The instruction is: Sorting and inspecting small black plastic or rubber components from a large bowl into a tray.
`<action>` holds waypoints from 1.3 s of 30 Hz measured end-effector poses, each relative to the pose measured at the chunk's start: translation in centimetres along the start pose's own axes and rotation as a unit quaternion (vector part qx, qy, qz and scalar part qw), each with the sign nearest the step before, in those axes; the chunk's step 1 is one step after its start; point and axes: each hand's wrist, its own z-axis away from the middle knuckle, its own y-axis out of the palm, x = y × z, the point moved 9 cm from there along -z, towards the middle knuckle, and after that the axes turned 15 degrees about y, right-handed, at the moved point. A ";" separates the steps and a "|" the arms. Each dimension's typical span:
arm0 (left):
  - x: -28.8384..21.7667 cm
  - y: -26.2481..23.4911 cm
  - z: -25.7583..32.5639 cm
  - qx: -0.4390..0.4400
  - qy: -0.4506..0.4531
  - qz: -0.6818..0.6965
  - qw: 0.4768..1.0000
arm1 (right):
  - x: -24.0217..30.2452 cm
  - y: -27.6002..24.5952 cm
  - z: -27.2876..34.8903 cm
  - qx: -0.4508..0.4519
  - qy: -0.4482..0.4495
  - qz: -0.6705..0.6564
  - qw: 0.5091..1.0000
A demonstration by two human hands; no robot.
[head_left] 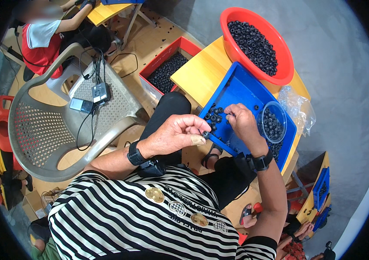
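Note:
My left hand (178, 135) pinches a small black ring-shaped part (206, 134) between thumb and fingertips, just off the near left edge of a blue tray (247, 89). A tan plaster-like wrap covers part of its thumb. Over the tray, my right hand (243, 123) has its fingers closed together; anything between the fingertips is too hidden to make out. Several loose black round parts (214, 116) lie in the tray beside both hands. A clear round tub (285, 117), partly filled with similar black parts, rests in the tray to the right of my right hand.
The tray sits on a yellow table (199, 71) with a red basin (286, 52) of black parts behind it. A clear plastic bag (297, 108) lies at the right. Left are a red box (158, 60) of parts and a grey chair (41, 125). Another person (41, 39) sits upper left.

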 end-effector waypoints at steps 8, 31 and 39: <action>-0.2 0.1 -0.2 0.003 0.005 -0.009 1.000 | 1.0 -1.7 2.1 -0.011 0.037 -0.117 0.992; -1.2 5.1 -1.6 0.052 0.036 -0.036 0.997 | 3.7 -5.3 10.7 -0.058 0.009 -0.389 0.919; -1.2 5.3 -1.5 0.057 0.051 -0.072 0.994 | 3.0 -5.1 11.2 -0.084 0.043 -0.425 0.900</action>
